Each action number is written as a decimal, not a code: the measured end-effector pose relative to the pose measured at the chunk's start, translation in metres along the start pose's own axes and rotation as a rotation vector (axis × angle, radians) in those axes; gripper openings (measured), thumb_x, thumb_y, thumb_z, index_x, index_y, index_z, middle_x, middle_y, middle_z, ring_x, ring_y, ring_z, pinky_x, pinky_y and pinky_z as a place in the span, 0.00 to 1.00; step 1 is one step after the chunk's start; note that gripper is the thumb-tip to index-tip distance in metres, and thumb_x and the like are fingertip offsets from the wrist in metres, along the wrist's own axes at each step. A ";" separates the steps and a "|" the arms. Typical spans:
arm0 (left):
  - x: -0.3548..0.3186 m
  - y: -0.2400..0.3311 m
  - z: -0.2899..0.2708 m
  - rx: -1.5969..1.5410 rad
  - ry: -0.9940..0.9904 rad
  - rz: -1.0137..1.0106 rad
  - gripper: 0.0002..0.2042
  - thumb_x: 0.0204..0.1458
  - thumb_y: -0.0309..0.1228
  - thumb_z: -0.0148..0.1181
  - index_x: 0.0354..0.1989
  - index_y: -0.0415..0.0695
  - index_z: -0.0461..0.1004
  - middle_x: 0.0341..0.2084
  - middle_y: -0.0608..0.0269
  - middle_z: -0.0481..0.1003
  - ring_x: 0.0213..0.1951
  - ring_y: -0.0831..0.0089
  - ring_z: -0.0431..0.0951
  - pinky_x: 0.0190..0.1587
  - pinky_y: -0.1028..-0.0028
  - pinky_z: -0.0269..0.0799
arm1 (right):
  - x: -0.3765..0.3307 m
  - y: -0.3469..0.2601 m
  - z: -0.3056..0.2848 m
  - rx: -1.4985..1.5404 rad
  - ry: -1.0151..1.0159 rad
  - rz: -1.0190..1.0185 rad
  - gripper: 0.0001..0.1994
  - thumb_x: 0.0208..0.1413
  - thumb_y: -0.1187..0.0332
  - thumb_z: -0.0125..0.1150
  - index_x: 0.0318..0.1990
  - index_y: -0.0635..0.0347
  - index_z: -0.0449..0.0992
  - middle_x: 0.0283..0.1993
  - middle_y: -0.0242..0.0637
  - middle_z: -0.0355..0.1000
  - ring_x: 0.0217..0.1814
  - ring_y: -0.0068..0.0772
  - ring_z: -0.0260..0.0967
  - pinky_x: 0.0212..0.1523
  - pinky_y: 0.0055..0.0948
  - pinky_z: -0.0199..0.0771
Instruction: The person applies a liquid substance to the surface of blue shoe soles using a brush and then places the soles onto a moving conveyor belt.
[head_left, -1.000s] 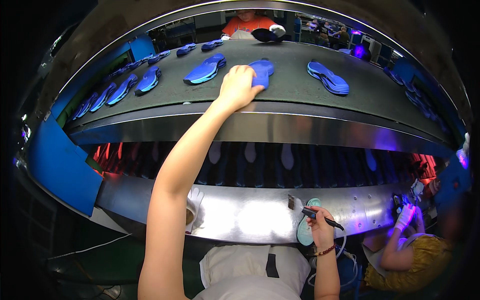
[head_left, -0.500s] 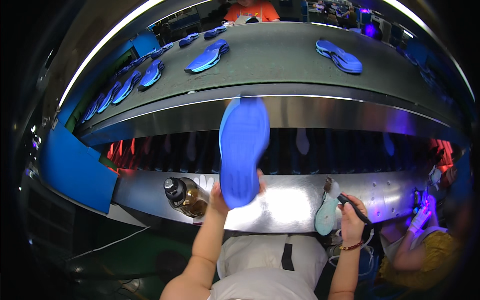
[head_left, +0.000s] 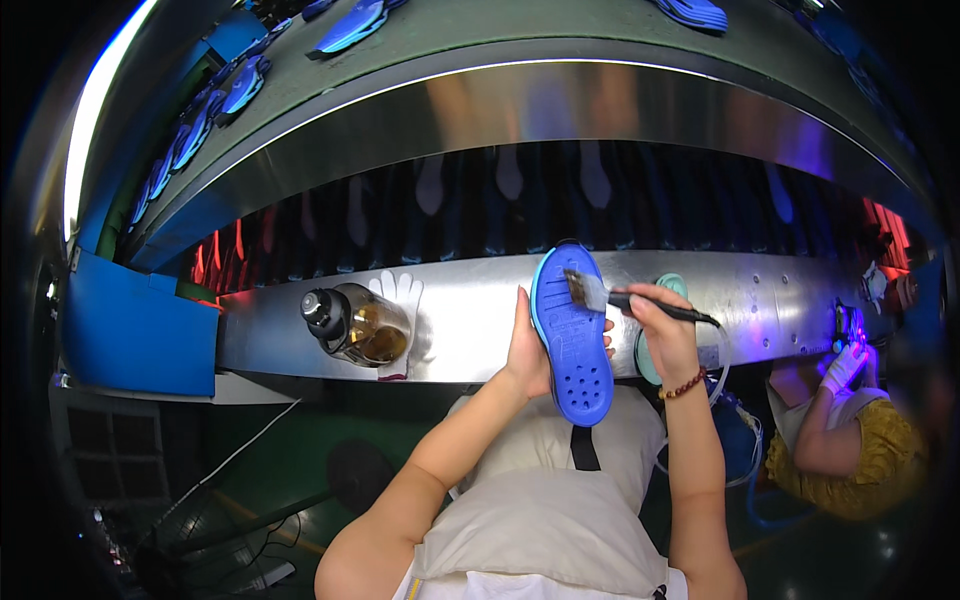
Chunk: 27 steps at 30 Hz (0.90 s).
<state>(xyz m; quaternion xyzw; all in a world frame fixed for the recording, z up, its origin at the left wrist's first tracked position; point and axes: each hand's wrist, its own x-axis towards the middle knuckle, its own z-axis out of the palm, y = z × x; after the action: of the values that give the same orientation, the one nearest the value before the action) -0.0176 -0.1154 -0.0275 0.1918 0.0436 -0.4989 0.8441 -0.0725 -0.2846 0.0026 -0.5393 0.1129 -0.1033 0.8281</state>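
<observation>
My left hand (head_left: 527,352) is wrapped round a blue shoe sole (head_left: 578,350) from its left side, some fingertips showing past the right edge. The sole is upright in the picture, its grooved and holed face toward me, over the near edge of the metal bench. My right hand (head_left: 662,322) grips a brush (head_left: 652,304) by its black handle, from which a pale tube or cable trails. The bristles lie over the upper part of the sole and appear to touch it. Partly behind my right hand, a pale green sole-shaped piece (head_left: 645,358) rests on the bench.
An amber bottle with a black cap (head_left: 368,330) lies over a white glove (head_left: 402,288) on the metal bench (head_left: 470,300). Beyond rises a raised belt (head_left: 480,22) carrying several blue soles. At right, a co-worker's gloved hand (head_left: 845,368) is under purple light.
My left hand has brought the sole nearer and to the right, its grooved face now showing. My right hand has moved the brush left onto the sole. The view has tipped downward.
</observation>
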 end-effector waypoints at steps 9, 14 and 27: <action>0.025 -0.014 -0.012 0.118 0.206 0.292 0.34 0.51 0.60 0.25 0.52 0.44 0.60 0.49 0.57 0.64 0.52 0.64 0.63 0.56 0.64 0.56 | 0.004 -0.009 0.050 -0.892 -0.147 -0.590 0.08 0.41 0.73 0.58 0.32 0.64 0.75 0.31 0.48 0.73 0.33 0.41 0.72 0.36 0.27 0.70; 0.006 0.023 -0.020 0.257 0.167 0.249 0.39 0.46 0.64 0.20 0.48 0.41 0.63 0.37 0.50 0.70 0.38 0.62 0.71 0.42 0.64 0.68 | -0.032 -0.014 0.038 -0.932 -0.486 -0.396 0.07 0.40 0.72 0.57 0.30 0.61 0.75 0.29 0.43 0.73 0.31 0.42 0.71 0.34 0.31 0.71; -0.002 0.012 0.017 0.068 -0.049 0.212 0.38 0.49 0.63 0.21 0.50 0.42 0.63 0.41 0.54 0.70 0.43 0.64 0.71 0.48 0.67 0.66 | -0.013 -0.053 0.031 -0.484 -0.482 -0.317 0.09 0.40 0.77 0.63 0.33 0.67 0.76 0.33 0.43 0.74 0.37 0.31 0.72 0.40 0.25 0.71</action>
<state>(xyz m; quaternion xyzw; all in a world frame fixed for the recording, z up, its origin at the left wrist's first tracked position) -0.0103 -0.1145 -0.0081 0.2119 -0.0144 -0.4125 0.8858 -0.0786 -0.2744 0.0643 -0.7389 -0.1490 -0.0707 0.6533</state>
